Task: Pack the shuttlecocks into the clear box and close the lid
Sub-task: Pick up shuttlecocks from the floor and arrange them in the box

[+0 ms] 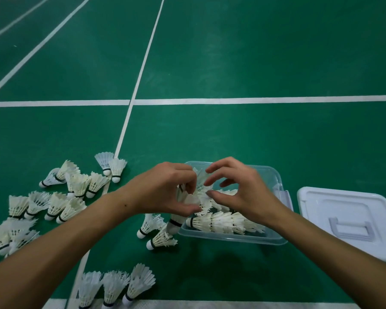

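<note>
A clear box (232, 238) sits on the green court floor with a row of nested white shuttlecocks (223, 223) lying along its near wall. Over the box my left hand (165, 188) grips a stack of shuttlecocks (200, 195), fingers curled round the feathers. My right hand (236, 188) hovers beside it above the box, fingers bent and spread, fingertips at the feathers; no firm hold shows. The white lid (348, 219) lies flat on the floor to the right of the box, handle side up.
Several loose shuttlecocks lie scattered on the floor to the left (54, 197), two more just left of the box (156, 233), and three at the bottom edge (116, 286). White court lines (129, 108) cross the floor.
</note>
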A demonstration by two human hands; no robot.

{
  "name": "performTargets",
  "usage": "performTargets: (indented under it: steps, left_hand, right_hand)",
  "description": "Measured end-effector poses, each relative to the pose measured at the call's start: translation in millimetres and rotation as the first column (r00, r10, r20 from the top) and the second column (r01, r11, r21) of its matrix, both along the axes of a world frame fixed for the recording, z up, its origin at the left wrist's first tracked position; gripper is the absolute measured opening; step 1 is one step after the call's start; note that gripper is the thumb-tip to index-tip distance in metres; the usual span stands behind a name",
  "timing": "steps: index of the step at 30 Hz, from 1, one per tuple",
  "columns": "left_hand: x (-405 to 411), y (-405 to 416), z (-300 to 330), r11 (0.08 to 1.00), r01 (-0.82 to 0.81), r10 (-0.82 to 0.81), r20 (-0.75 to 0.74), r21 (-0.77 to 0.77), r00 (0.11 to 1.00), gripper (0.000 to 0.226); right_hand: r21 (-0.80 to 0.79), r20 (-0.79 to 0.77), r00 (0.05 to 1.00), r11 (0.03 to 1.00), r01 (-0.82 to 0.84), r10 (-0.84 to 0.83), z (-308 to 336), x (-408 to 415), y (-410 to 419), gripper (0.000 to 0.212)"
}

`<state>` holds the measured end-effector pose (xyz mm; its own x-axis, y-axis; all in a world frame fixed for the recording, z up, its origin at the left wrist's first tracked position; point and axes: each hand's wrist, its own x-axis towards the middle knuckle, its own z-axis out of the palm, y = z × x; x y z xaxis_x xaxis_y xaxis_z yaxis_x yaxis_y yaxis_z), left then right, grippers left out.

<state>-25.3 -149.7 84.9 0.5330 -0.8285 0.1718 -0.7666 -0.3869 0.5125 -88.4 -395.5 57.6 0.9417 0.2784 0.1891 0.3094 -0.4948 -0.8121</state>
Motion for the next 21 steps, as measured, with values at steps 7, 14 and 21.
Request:
performTargets:
  steps: [7, 14, 21]
  left_hand:
    - [2, -3, -2, 1.000, -0.007, 0.007, -0.036, 0.001, 0.999, 0.035]
    - [-2, -6, 2, 0.999, -0.027, 0.024, -0.098, -0.027, 0.995, 0.037]
    - [-9, 25, 6, 0.951, -0.250, 0.207, -0.228, -0.183, 0.952, 0.073]
  right_hand:
    - [-0.064, -0.007, 0.998, 0.996, -0.066, 0.066, -3, -6, -5, 0.021]
    - [-0.190, 0.116, 0.993, 0.980, 0.051, -0.029, -15, -9, -4, 0.007]
    - [-0.106, -0.074, 0.952, 0.952, 0.288, -0.297, -47, -24, -24, 0.007]
